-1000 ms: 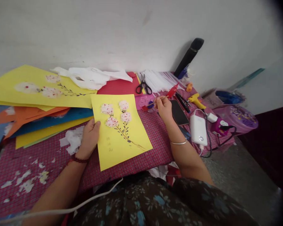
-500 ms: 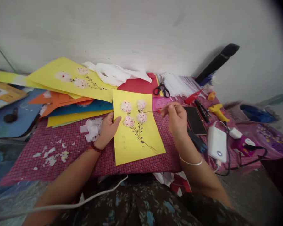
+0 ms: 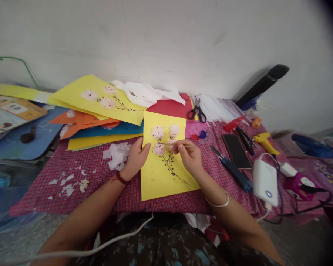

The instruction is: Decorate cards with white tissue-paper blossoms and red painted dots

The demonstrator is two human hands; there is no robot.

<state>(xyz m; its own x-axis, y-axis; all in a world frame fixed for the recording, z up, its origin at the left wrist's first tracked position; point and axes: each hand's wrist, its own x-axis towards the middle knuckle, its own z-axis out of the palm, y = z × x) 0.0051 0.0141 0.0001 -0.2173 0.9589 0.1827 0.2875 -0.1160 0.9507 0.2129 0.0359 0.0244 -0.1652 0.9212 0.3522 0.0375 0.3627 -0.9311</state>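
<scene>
At the yellow sheet's left edge, the left hand's grip, thumb on top.

Flowered sheet: yellow paper, matt and smooth; its blossoms look rough and textured.
Stick in the right hand: thin, probably wooden.
Surface: covered with red checked cloth, lightly creased.
Scissors: black plastic handles, metal blades.
Phone: dark, smooth, faintly glossy face.
Power bank: smooth white casing, apparently plastic.
Glue gun: yellow plastic.
Wall: matt, pale, slightly smudged.
</scene>
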